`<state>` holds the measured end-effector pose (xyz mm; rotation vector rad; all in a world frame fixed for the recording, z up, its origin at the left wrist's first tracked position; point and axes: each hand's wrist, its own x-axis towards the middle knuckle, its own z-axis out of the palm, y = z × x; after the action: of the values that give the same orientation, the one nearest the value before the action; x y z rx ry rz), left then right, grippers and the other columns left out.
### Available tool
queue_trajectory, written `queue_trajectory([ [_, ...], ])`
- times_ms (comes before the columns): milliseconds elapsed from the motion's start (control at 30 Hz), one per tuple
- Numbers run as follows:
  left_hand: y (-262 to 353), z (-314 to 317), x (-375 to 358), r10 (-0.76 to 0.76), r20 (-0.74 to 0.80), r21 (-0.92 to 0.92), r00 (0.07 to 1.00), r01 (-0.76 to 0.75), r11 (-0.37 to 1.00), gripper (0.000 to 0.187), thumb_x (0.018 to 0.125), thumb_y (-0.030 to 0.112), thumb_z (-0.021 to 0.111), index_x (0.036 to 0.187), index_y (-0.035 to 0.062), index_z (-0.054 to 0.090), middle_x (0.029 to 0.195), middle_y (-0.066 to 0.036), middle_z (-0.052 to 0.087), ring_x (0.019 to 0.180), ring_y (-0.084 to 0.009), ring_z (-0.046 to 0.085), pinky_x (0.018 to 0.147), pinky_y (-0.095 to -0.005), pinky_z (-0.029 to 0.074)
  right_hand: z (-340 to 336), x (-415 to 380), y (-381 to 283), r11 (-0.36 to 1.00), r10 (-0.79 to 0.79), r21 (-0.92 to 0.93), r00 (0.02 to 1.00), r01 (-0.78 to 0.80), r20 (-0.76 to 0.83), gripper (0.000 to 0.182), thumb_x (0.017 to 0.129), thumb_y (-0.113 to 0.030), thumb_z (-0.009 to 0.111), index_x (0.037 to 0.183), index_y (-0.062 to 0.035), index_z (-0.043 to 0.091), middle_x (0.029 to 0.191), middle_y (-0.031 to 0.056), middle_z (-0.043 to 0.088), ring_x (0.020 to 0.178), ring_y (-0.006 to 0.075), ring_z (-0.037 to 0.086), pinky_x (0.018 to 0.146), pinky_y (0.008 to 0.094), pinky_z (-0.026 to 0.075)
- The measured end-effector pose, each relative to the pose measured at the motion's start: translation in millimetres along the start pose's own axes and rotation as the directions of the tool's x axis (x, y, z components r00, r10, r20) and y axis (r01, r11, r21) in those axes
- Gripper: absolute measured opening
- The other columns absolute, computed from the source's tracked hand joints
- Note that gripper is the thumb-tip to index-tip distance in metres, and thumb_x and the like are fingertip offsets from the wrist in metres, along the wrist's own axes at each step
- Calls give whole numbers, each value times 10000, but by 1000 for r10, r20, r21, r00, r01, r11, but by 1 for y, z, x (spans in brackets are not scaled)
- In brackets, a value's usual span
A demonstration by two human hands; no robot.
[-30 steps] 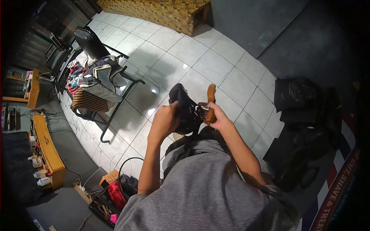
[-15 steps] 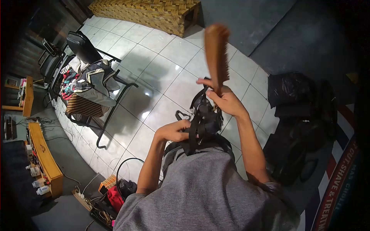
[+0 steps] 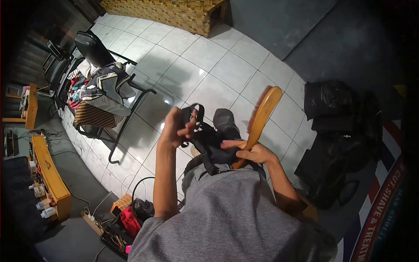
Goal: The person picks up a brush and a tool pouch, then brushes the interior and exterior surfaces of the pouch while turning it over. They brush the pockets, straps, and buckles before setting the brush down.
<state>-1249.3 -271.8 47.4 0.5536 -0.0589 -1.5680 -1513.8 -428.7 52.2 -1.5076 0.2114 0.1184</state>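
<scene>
A wooden-handled brush (image 3: 267, 107) with reddish-brown bristles rises from my right hand (image 3: 257, 153), which is closed around its handle with the index finger stretched out to the left. The bristles face left. In front of my waist hangs a black pouch-like item with straps (image 3: 209, 142); its exact kind I cannot make out. My left hand (image 3: 175, 129) is raised at its left side, fingers curled at a black strap (image 3: 195, 112). My right fingertips reach the right edge of the black item.
A black-framed chair (image 3: 94, 50) heaped with cloths stands at the left. Beyond is a woven bench (image 3: 170, 15). Bottles (image 3: 47, 212) line a wooden shelf (image 3: 48, 177). Black bags (image 3: 327, 100) lie at the right near a lettered banner (image 3: 384, 209). Cables (image 3: 94, 216) and a red item sit lower left.
My left hand has lifted up and left with the strap. My right hand has come down, and the brush has dropped and turned, its bristles now facing left.
</scene>
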Motion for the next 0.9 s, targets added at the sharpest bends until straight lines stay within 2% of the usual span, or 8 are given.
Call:
queue_trajectory([
  [33,6,-4,3,-43,29,-72,999,45,996,458,854,388,277,986,18,511,641,-62,537,479,-124,454,396,-252,328,4,-4,0,997,70,-6,995,-71,-77,190,888,-193,546,997,-42,584,713,-41,458,676,60,414,633,226,363],
  [133,39,20,11,315,-329,818,890,102,566,500,879,387,269,804,1,577,584,-66,548,460,-131,461,428,-255,360,6,-8,15,990,129,-29,960,-140,-248,182,881,-197,563,783,-44,565,685,-75,419,636,45,376,561,219,322],
  [200,54,2,22,408,-297,931,863,168,323,454,903,353,336,747,9,588,606,-74,562,508,-155,527,498,-265,411,10,-3,11,973,125,231,842,0,-524,199,894,-204,549,800,-30,576,714,-77,452,660,35,410,584,208,352],
  [433,0,-40,34,566,-277,887,776,434,-161,468,834,418,519,846,-36,633,733,-205,617,721,-274,615,713,-361,463,28,5,-1,847,304,531,785,37,-539,186,897,-225,557,851,-46,572,762,-59,505,711,24,460,633,193,398],
  [467,-12,-40,30,606,-278,865,745,468,-178,484,845,435,515,911,-27,643,755,-187,638,735,-260,617,732,-347,463,32,2,-1,821,386,570,767,-32,-513,194,893,-236,565,840,-50,568,749,-63,488,709,22,454,616,195,390],
  [567,-37,-18,27,113,-439,859,891,380,344,658,843,583,458,972,-38,633,898,-137,649,901,-216,599,828,-330,439,33,2,9,852,409,511,752,-114,-516,230,881,-276,578,820,-54,563,718,-74,438,682,24,415,578,207,357],
  [667,-72,-24,44,69,-167,756,984,83,649,696,853,610,410,1092,-24,570,995,-101,593,927,-175,532,817,-307,425,31,4,2,873,396,466,770,-145,-501,255,882,-295,569,819,-48,564,725,-64,447,686,28,402,584,209,351],
  [900,-75,-12,55,-410,-291,732,865,477,487,735,855,644,334,1219,21,473,1112,-72,556,1040,-166,488,910,-312,370,19,-11,-16,900,400,359,795,-248,-455,257,851,-285,587,840,-28,599,743,-58,477,716,44,441,619,193,341],
])
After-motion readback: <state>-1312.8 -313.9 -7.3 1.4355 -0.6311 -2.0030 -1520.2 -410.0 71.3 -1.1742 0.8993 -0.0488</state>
